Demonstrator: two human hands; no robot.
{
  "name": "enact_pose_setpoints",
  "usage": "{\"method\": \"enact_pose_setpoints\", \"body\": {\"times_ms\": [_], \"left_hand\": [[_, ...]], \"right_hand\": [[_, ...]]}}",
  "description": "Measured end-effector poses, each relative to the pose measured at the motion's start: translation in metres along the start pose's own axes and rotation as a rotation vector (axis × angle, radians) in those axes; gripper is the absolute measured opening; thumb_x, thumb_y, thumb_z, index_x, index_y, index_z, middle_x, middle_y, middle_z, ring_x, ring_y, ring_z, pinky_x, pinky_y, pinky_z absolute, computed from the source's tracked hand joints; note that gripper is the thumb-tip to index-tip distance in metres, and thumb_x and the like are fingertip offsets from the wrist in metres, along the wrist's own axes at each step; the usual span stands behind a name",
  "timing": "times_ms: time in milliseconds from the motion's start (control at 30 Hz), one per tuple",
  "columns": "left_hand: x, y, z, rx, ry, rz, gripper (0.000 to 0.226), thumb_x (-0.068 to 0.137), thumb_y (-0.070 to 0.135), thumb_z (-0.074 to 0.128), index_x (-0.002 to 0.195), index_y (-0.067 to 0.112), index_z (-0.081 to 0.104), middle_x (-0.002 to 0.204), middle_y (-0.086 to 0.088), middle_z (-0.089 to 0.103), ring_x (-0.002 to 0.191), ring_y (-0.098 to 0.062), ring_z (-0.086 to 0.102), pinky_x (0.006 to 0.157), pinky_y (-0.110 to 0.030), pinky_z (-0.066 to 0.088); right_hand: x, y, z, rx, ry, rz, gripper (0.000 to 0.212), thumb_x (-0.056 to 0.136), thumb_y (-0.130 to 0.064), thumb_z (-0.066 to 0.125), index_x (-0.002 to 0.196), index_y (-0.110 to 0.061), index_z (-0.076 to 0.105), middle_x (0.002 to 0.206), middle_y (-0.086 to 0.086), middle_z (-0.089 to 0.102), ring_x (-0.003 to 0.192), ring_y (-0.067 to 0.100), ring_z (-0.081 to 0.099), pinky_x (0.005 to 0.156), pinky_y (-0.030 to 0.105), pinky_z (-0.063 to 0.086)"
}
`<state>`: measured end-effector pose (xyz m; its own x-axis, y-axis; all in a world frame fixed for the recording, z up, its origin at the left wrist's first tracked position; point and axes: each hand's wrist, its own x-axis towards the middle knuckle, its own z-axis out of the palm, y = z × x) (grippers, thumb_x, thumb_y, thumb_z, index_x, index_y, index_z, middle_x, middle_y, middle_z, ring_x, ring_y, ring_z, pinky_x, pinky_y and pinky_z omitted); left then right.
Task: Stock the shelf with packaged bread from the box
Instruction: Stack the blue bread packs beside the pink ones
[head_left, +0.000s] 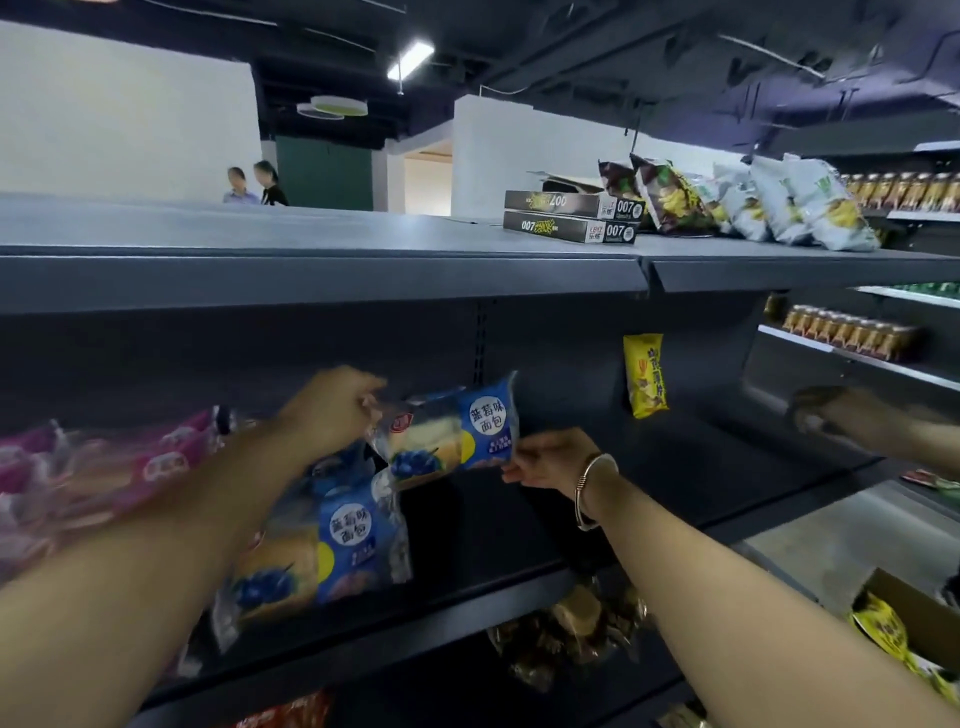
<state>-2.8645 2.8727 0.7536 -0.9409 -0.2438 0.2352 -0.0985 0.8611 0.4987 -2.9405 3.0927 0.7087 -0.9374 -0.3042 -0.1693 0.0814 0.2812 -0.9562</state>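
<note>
Dark shelf (519, 525); both hands (332, 402) pinch blue-labelled bread pack (457, 434).

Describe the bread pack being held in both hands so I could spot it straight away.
Find the dark shelf at mid height. The blue bread pack is held above it, left hand and right hand pinching its ends. Its twin already rests lower left; the neighbours further left are pink packs.

Blue bread pack (457, 431), pink packs (104, 467), yellow snack bag (644, 375), grey shelf (519, 540).
</note>
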Motion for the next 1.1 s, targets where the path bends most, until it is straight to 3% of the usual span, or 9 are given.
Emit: {"method": "enact_pose_setpoints", "body": {"times_ms": [100, 200, 300, 433, 567, 633, 833, 967, 1100], "left_hand": [[0.024, -0.006, 0.009, 0.008, 0.051, -0.029, 0.030, 0.085, -0.002, 0.057, 0.115, -0.001, 0.064, 0.121, -0.015, 0.064, 0.113, -0.025, 0.058, 0.090, -0.024, 0.042], [0.046, -0.011, 0.020, 0.003, 0.086, -0.070, 0.017, 0.083, 0.005, 0.065, 0.098, 0.000, 0.071, 0.104, -0.015, 0.070, 0.099, -0.026, 0.064, 0.082, -0.025, 0.045], [0.066, -0.018, 0.032, 0.060, 0.111, -0.068, 0.015, 0.083, 0.010, 0.066, 0.095, 0.004, 0.073, 0.103, -0.011, 0.071, 0.098, -0.023, 0.064, 0.078, -0.022, 0.042], [0.084, -0.025, 0.046, 0.146, 0.099, -0.086, 0.017, 0.086, 0.011, 0.060, 0.098, 0.009, 0.072, 0.107, -0.007, 0.070, 0.102, -0.022, 0.062, 0.083, -0.026, 0.045], [0.094, -0.028, 0.059, 0.280, 0.065, -0.092, 0.019, 0.087, 0.013, 0.056, 0.098, 0.014, 0.072, 0.109, -0.006, 0.069, 0.103, -0.024, 0.062, 0.087, -0.034, 0.050], [0.097, -0.031, 0.062, 0.368, 0.041, -0.112, 0.021, 0.087, 0.015, 0.056, 0.101, 0.018, 0.071, 0.112, -0.005, 0.067, 0.106, -0.025, 0.060, 0.088, -0.032, 0.048], [0.096, -0.039, 0.072, 0.578, -0.012, -0.140, 0.032, 0.088, 0.009, 0.046, 0.105, 0.019, 0.071, 0.109, -0.006, 0.068, 0.101, -0.025, 0.062, 0.086, -0.031, 0.045], [0.094, -0.046, 0.080, 0.716, 0.012, -0.137, 0.030, 0.085, 0.008, 0.047, 0.102, 0.020, 0.069, 0.108, -0.004, 0.068, 0.103, -0.024, 0.062, 0.090, -0.031, 0.042], [0.095, -0.048, 0.080, 0.657, 0.020, -0.210, 0.030, 0.085, 0.012, 0.049, 0.105, 0.021, 0.069, 0.112, -0.004, 0.068, 0.104, -0.025, 0.062, 0.090, -0.032, 0.043]], "right_hand": [[0.028, 0.006, 0.001, 0.019, 0.030, -0.029, 0.026, 0.092, 0.003, 0.049, 0.112, 0.020, 0.055, 0.082, 0.025, 0.066, 0.064, 0.020, 0.072, 0.073, 0.026, 0.057], [0.057, 0.011, 0.001, 0.048, 0.079, -0.006, 0.024, 0.092, 0.000, 0.051, 0.110, 0.015, 0.057, 0.064, 0.012, 0.056, 0.033, 0.006, 0.057, 0.044, 0.013, 0.051], [0.084, 0.017, 0.005, 0.057, 0.151, 0.006, 0.024, 0.096, -0.006, 0.046, 0.109, 0.007, 0.060, 0.062, 0.005, 0.053, 0.045, 0.010, 0.055, 0.049, 0.019, 0.045], [0.113, 0.029, 0.015, 0.106, 0.226, 0.028, 0.017, 0.094, -0.008, 0.050, 0.096, 0.002, 0.063, 0.057, 0.005, 0.050, 0.029, -0.002, 0.047, 0.034, 0.010, 0.038], [0.129, 0.041, 0.022, 0.069, 0.176, 0.140, 0.031, 0.091, 0.003, 0.045, 0.066, -0.008, 0.060, 0.059, 0.007, 0.052, 0.058, 0.021, 0.052, 0.061, 0.029, 0.044], [0.133, 0.044, 0.025, 0.108, 0.146, 0.188, 0.037, 0.091, 0.006, 0.041, 0.061, -0.010, 0.054, 0.059, 0.010, 0.052, 0.055, 0.022, 0.049, 0.058, 0.032, 0.044], [0.140, 0.049, 0.040, 0.217, 0.066, 0.275, 0.019, 0.097, -0.002, 0.038, 0.096, 0.000, 0.057, 0.067, 0.011, 0.055, 0.057, 0.020, 0.052, 0.054, 0.032, 0.048], [0.141, 0.043, 0.049, 0.252, -0.021, 0.323, 0.029, 0.098, 0.001, 0.032, 0.118, 0.004, 0.052, 0.071, 0.013, 0.055, 0.056, 0.021, 0.053, 0.034, 0.023, 0.049], [0.133, 0.033, 0.053, 0.186, -0.116, 0.300, 0.032, 0.097, 0.004, 0.030, 0.124, 0.007, 0.047, 0.068, 0.010, 0.052, 0.057, 0.017, 0.049, 0.054, 0.022, 0.055]]}}
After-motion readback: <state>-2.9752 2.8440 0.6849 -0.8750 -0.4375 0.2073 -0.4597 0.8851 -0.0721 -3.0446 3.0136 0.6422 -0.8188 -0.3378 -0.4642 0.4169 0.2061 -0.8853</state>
